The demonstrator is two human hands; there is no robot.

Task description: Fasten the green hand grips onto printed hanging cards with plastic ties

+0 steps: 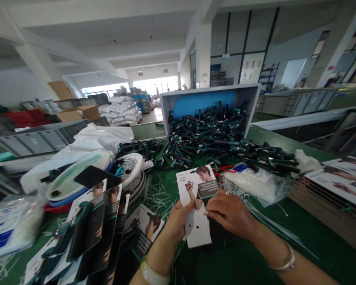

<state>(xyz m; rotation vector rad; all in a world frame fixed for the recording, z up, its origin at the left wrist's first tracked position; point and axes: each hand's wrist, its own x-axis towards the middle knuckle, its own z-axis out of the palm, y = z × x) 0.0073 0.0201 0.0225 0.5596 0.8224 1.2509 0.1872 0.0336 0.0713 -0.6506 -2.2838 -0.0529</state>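
A printed cardboard backing card [199,233] stands upright in front of me, with a photo at the top and punched holes low down. My left hand [178,221] pinches its left edge between thumb and fingers. At the card's right edge, the fingers of my right hand [231,213] are pressed together on it; whether they also grip something thin is hidden. Behind lies a heap of dark green and black hand grip strengtheners [207,134]. To the left, grip strengtheners on cards [83,229] are stacked in a leaning row, and one more card [146,227] lies beside them.
A grey crate [257,107] lies tipped behind the heap. Loose white cable ties [157,194] are scattered on the green table, with a bag of them [255,184] at right. A round tub [129,168] of small metal parts is left; stacked printed cards [338,182] lie right.
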